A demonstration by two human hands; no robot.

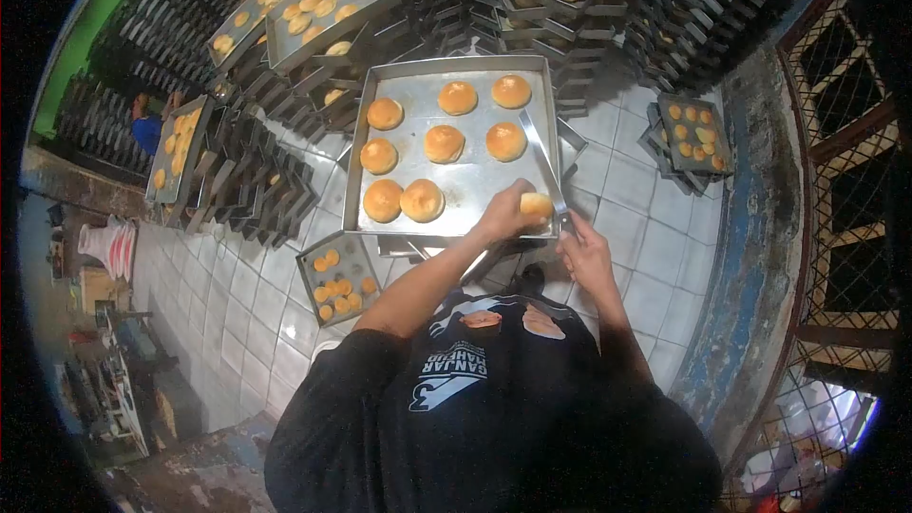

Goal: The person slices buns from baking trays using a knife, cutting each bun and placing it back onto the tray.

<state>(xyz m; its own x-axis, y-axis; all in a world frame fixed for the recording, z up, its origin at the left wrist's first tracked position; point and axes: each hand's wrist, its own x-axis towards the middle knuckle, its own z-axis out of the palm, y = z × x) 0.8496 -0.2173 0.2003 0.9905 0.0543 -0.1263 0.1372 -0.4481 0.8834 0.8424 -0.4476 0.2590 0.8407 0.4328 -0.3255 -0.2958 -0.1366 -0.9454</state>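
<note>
A large metal baking tray (418, 198) lies in front of me with several round, golden-brown buns (444, 143) on it. At its near right corner, my left hand (507, 215) is closed on a bun (536, 205), whose paler side shows. My right hand (585, 255) grips the handle of a long, narrow-bladed knife (541, 154). The blade points away from me over the tray's right side, with its tip near another bun (506, 141). The lower blade passes close beside the held bun; whether it touches or cuts it, I cannot tell.
Tall stacks of trays stand behind and to the left, with bun-filled trays (332, 11) on top. A smaller tray of buns (337, 280) sits low at near left, and another stack (692, 138) at right. A mesh screen (836, 190) runs along the right.
</note>
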